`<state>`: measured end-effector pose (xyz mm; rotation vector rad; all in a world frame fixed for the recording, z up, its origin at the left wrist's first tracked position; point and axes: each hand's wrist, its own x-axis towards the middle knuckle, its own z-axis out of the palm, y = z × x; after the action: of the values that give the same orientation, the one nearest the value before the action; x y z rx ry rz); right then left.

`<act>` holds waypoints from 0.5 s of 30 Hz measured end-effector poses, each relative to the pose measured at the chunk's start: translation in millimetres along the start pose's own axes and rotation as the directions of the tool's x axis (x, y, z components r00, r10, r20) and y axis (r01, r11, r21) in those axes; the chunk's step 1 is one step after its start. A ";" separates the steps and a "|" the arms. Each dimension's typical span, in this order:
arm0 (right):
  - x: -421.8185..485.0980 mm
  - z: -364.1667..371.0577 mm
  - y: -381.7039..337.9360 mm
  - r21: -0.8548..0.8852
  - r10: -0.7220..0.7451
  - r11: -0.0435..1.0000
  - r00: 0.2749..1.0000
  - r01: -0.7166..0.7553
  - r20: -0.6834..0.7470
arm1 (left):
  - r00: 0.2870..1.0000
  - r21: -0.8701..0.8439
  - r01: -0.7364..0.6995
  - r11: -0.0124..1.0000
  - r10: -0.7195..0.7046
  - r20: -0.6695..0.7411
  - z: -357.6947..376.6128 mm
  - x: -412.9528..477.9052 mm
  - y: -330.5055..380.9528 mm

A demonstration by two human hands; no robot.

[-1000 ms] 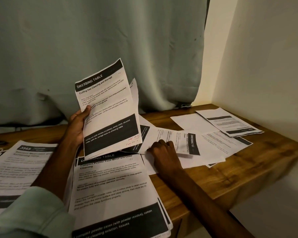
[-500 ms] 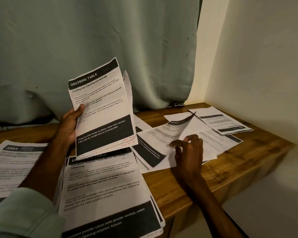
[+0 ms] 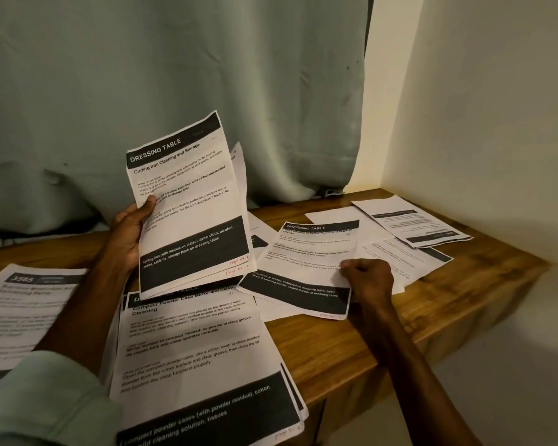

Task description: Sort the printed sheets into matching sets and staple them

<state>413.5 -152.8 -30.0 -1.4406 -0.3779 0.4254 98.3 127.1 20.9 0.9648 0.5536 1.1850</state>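
Two-plus sheets of Curling Iron stack (image 3: 190, 201) gripped upright in left hand (image 3: 126, 235); jewelry sheet (image 3: 303, 262) low right of that stack, long axis front-to-back, right edge pinched by right hand (image 3: 369, 280), the nearer one

Our left hand (image 3: 126, 235) is up, thumb laid across the front of a small fan of white printed sheets with black bands (image 3: 190, 201), the fingers hidden behind them. Its bare forearm slants up from a pale green rolled sleeve (image 3: 39, 403) at lower left. Our right hand (image 3: 369, 280) sits low, knuckles up and fingers curled, pinching the right edge of a flat white sheet with a black header (image 3: 306, 259). Its bare forearm reaches in from lower right.
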 end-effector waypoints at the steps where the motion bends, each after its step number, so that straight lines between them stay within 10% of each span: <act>1: 1.0 1.0 3.2 -0.012 -0.003 1.000 1.000 0.003 -0.011 | 1.000 0.000 -0.002 1.000 0.002 -0.003 0.2 0.1 -0.1; 15: 6.3 -3.2 4.1 0.073 -0.005 0.997 1.000 0.004 0.025 | 0.999 -0.046 -0.029 0.998 0.030 0.019 11.4 -12.7 15.2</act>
<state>420.4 -152.1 -34.4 -1.3638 -0.3822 0.4498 95.5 112.4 38.2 0.9474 0.4957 1.2088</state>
